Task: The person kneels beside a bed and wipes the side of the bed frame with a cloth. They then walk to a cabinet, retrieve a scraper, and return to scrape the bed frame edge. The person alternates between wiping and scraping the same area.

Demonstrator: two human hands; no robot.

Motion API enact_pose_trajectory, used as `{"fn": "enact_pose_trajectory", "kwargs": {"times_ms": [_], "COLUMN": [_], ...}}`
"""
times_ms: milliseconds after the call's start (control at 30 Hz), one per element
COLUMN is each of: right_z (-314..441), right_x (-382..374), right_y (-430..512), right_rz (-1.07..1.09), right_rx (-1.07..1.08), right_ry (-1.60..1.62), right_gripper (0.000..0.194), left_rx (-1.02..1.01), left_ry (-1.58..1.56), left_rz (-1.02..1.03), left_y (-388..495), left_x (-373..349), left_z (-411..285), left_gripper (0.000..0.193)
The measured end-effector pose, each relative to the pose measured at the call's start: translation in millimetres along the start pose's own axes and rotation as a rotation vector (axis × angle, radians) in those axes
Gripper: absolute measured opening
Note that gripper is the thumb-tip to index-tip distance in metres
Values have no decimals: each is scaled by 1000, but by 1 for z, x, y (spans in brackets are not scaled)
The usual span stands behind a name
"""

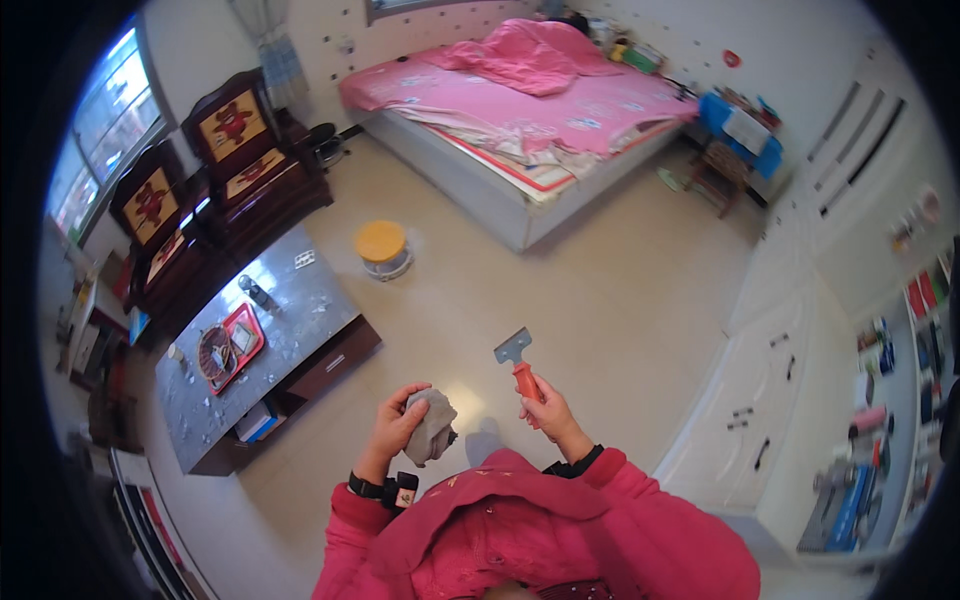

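My left hand (pixel 396 421) grips a folded grey cloth (pixel 433 426), thumb on top, in front of my body. To its right, my right hand (pixel 551 411) is wrapped around the red handle of a scraper (pixel 528 381). The scraper's wide metal blade (pixel 513 346) points up and away from me, touching nothing. Both hands are held above the tiled floor, apart from each other. Black straps circle both wrists.
At the left stands a coffee table (pixel 300 315) bearing a red tray (pixel 256 352), a wicker basket (pixel 214 367) and a bottle (pixel 253 289). Beyond are a yellow-topped stool (pixel 381 241), wooden armchairs (pixel 259 169) and a bed (pixel 465 180). White cabinets (pixel 739 397) line the right.
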State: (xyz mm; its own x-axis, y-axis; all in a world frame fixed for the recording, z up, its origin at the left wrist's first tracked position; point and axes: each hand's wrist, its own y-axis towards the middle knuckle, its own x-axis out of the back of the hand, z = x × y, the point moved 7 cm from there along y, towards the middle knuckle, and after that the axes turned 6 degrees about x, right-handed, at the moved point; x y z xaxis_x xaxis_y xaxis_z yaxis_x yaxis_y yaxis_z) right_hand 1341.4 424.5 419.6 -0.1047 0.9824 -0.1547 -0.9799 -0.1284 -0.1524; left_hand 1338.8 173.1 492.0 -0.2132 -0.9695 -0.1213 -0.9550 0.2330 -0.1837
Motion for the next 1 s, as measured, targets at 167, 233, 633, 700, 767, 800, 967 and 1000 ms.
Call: {"fn": "enact_pose_trajectory", "kwargs": {"times_ms": [167, 233, 633, 700, 767, 800, 967, 1000], "right_z": [13, 19, 56, 70, 76, 74, 63, 58], "right_x": [-24, -41, -77, -67, -52, -42, 3, 11], "right_y": [124, 165, 389, 413, 429, 433, 462, 474], "right_rz": [70, 105, 10, -36, -113, -164, -337, -362], "right_rx": [5, 14, -22, 34, 38, 15, 9, -40], "right_ry": [22, 73, -128, -178, -197, -198, -54, -28], "right_gripper": [50, 50, 54, 54, 55, 55, 55, 55], "left_rx": [4, 23, 35, 49, 64, 67, 94, 83], "left_ry": [16, -6, -195, -104, -43, -32, -28, -6], "left_rz": [-117, -162, -149, -102, -47, -16, 68, 94], "left_y": [70, 91, 316, 361, 406, 428, 522, 539], "left_x": [65, 92, 238, 245, 249, 249, 236, 229], "left_z": [-34, -34, -59, -75, -88, -93, -115, -121], "left_gripper": [31, 33, 31, 31, 32, 32, 32, 32]}}
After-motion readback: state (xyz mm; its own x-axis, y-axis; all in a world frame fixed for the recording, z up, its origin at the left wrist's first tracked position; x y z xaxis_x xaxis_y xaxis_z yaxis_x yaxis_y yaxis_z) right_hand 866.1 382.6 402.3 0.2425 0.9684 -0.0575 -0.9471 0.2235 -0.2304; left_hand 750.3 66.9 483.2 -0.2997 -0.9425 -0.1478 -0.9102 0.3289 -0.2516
